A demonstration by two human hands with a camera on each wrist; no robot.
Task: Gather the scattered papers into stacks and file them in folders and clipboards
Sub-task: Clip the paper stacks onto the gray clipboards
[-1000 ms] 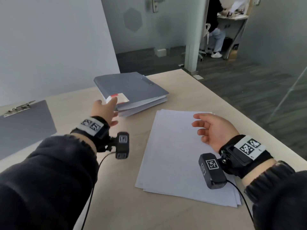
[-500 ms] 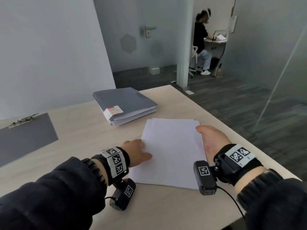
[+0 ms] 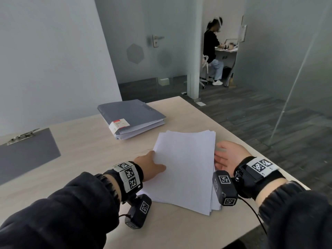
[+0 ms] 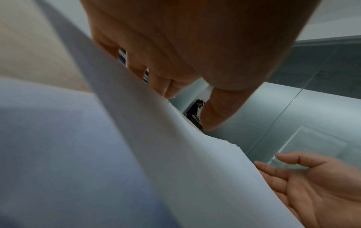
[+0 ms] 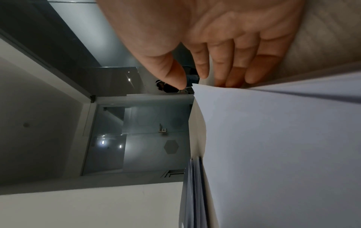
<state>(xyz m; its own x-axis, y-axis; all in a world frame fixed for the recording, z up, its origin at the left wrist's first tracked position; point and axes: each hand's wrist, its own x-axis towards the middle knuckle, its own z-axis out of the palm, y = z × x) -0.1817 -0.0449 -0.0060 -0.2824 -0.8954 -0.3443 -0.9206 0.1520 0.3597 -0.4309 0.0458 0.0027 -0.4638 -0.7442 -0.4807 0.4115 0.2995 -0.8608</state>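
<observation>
A stack of white papers lies on the light wooden table in front of me. My left hand holds its left edge, which is raised off the table. In the left wrist view the fingers go under the papers and the thumb comes down on top. My right hand is open, palm toward the stack's right edge; its straight fingers touch the papers. A closed grey folder with a red-and-white label lies behind the stack.
A grey clipboard lies at the table's left. The table's right edge runs just beyond my right hand. Behind a glass wall, a person sits at a desk.
My left hand came back from the grey folder to the stack's left edge and lifted it. My right hand shifted to the stack's right edge. The sheets are squared closer together.
</observation>
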